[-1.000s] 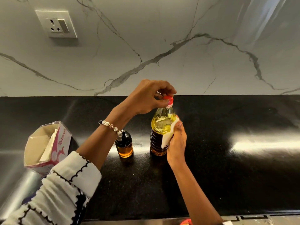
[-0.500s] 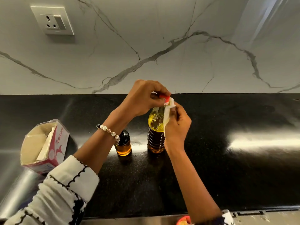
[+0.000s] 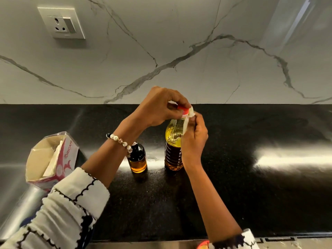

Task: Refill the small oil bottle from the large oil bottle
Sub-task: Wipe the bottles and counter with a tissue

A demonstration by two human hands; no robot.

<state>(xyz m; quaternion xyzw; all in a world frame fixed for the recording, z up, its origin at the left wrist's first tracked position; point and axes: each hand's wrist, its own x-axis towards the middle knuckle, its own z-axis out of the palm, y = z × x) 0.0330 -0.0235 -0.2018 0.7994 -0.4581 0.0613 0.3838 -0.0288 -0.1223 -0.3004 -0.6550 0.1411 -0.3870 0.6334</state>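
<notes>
The large oil bottle (image 3: 172, 146) stands upright on the black counter (image 3: 251, 194), clear plastic with yellow oil and a red cap (image 3: 183, 112). My left hand (image 3: 158, 106) curls over the cap from the left and grips it. My right hand (image 3: 195, 137) pinches a folded white tissue (image 3: 188, 117) against the bottle's neck just under the cap. The small oil bottle (image 3: 137, 159), dark with amber oil low inside, stands upright just left of the large one, partly hidden by my left wrist.
An open tissue box (image 3: 52, 160) lies tilted at the left counter edge. A wall socket (image 3: 62, 22) sits high on the marble backsplash. The counter's front edge runs along the bottom of the view.
My right hand slid the tissue up the large bottle from its lower body to the neck. My left hand stayed on the cap.
</notes>
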